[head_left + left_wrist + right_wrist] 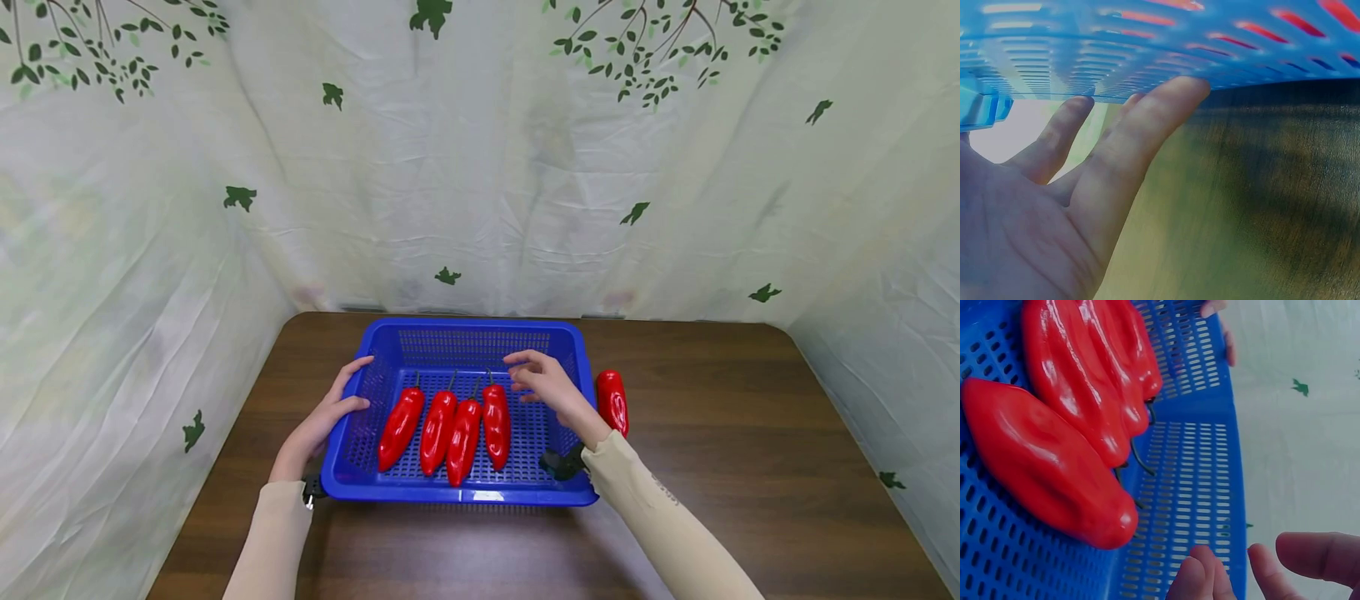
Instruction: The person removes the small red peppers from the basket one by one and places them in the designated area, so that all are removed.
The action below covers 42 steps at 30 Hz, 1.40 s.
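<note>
A blue plastic basket [465,494] with slotted walls stands on the table. Inside it, several shiny red chili peppers [437,429] lie side by side, their dark stems toward the far wall. My left hand [326,421] holds the basket's left rim, with two digits over the edge; in the left wrist view other fingers [1141,137] extend along the slotted outer wall. Over the basket's right part hovers my right hand [547,385], fingers loosely bent and holding nothing, near the rightmost pepper [1047,465]. Another red pepper [612,402] lies outside, beside the basket's right wall, partly hidden by the right forearm.
The brown wooden table [750,450] extends to both sides of the basket. A pale curtain [495,167] with green leaf prints hangs behind it and along the sides. A black wrist device [562,463] on the right arm hangs over the basket's near right corner.
</note>
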Each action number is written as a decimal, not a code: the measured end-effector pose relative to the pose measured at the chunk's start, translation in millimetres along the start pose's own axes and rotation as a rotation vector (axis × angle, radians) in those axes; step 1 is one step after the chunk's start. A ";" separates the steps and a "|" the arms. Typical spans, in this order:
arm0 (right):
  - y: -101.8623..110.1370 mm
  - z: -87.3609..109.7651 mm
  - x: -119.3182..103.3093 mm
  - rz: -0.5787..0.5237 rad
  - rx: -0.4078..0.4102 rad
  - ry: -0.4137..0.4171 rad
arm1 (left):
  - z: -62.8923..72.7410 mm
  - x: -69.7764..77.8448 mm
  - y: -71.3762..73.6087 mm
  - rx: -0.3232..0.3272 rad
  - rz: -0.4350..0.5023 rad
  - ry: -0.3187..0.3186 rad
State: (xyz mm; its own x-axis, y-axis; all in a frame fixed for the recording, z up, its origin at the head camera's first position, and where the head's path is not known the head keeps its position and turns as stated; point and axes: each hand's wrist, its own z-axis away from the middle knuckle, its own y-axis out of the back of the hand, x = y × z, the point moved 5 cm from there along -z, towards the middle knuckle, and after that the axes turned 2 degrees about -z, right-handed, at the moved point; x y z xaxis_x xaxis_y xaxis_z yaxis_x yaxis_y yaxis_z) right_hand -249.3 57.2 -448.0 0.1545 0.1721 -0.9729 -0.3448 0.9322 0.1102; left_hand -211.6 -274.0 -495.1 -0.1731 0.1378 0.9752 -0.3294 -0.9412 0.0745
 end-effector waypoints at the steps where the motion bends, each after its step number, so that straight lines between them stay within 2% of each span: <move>1: -0.9 -0.5 1.2 0.000 -0.001 -0.007 | 0.3 0.1 0.0 0.001 0.000 0.000; 13: -12.5 -3.8 12.3 0.006 -0.051 -0.073 | 0.8 -1.1 0.2 0.004 0.002 -0.002; 24: -20.9 -9.2 17.3 0.080 -0.143 -0.130 | 0.9 -0.6 0.2 0.010 -0.003 -0.010; 33: -30.0 -13.9 21.4 0.148 -0.186 -0.178 | 0.5 -1.1 -0.6 0.008 0.010 -0.004; 42: -42.5 -16.2 25.6 0.227 -0.201 -0.181 | 0.3 -0.6 -1.0 0.009 0.006 -0.004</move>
State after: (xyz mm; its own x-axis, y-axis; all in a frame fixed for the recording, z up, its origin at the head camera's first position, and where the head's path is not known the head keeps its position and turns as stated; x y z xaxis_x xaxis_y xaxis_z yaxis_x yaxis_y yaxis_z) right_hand -245.7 16.8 -480.9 0.2080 0.4380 -0.8746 -0.5619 0.7854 0.2597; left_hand -210.9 -273.3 -495.6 -0.1717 0.1308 0.9764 -0.3203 -0.9447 0.0703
